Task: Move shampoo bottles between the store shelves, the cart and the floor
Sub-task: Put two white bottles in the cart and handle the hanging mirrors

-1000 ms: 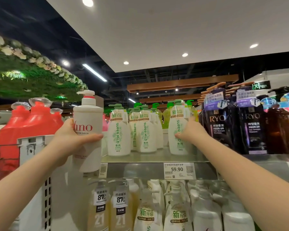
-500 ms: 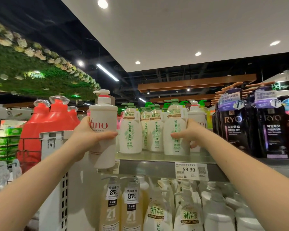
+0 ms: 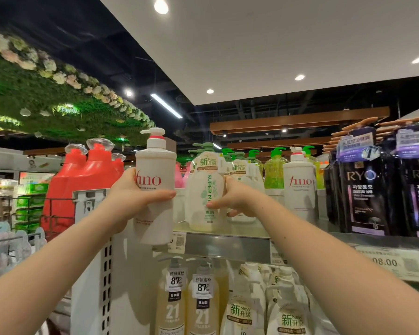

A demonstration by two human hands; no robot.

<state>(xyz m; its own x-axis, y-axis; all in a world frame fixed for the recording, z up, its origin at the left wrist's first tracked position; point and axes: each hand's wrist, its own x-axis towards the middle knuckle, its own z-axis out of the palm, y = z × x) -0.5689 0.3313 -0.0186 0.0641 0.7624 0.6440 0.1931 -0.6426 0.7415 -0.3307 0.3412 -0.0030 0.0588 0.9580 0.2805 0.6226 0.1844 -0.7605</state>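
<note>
My left hand [image 3: 131, 197] grips a white Fino pump bottle [image 3: 156, 189] and holds it up at the left end of the top shelf [image 3: 228, 243], its base below the shelf's front edge. My right hand [image 3: 235, 199] grips a white Super Mild bottle [image 3: 203, 189] with a green pump, which stands near the shelf's front edge. More Super Mild bottles [image 3: 242, 172] stand behind it. A second Fino bottle [image 3: 299, 187] stands on the shelf to the right.
Dark Ryo bottles [image 3: 365, 187] fill the right of the shelf. Red bottles [image 3: 87, 180] stand at the left behind a white perforated shelf post [image 3: 92, 238]. The shelf below holds several pale bottles [image 3: 201, 301]. Green bottles [image 3: 275, 170] stand at the back.
My right hand has drawn the Super Mild bottle leftward along the shelf, opening a gap beside the second Fino bottle. My left hand keeps holding its Fino bottle up.
</note>
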